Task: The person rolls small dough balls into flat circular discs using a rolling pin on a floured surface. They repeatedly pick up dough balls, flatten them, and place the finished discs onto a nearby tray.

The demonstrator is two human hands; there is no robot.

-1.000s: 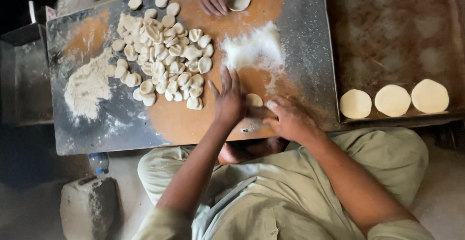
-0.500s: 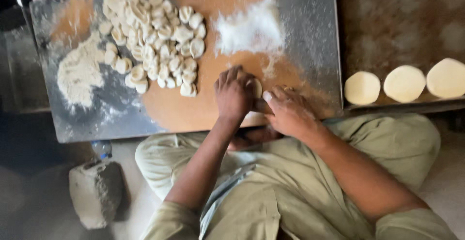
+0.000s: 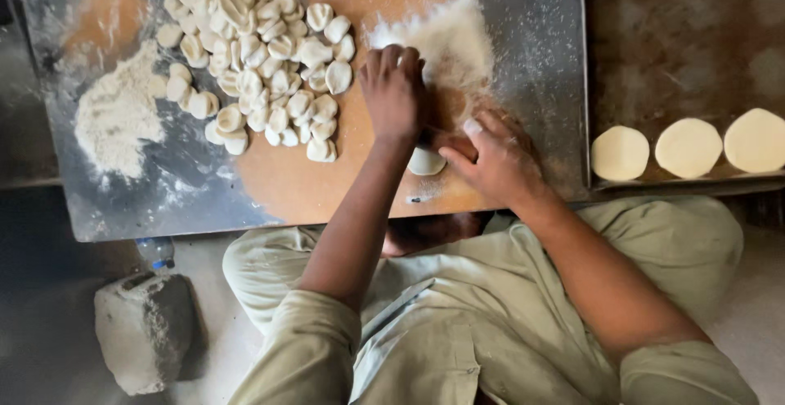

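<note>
Hands both flat, holding nothing: left hand [image 3: 394, 90] presses beyond the dough piece [image 3: 426, 161] into the flour patch [image 3: 446, 41], right hand [image 3: 495, 158] pins that piece, which peeks out beneath its fingers; pressure probably best kept even.

Flattened dough piece [image 3: 426, 162] near the surface's [image 3: 523, 37] front edge is showing only a pale sliver; the left hand [image 3: 394, 93] and right hand [image 3: 494, 156] are covering the rest, so its full outline is staying out of sight. Whatever the palms are pressing is not showing.

Pile of dough pieces [image 3: 253, 62] is running off the picture's top edge; count cannot be told. The surface's far edge and far corners are being cut off likewise.

Rightmost of the three dough rounds [image 3: 756, 140] on the tray [image 3: 687, 37] is being clipped by the right edge.

Plastic bottle [image 3: 154, 252] below the surface's front-left corner is lying partly hidden.
</note>
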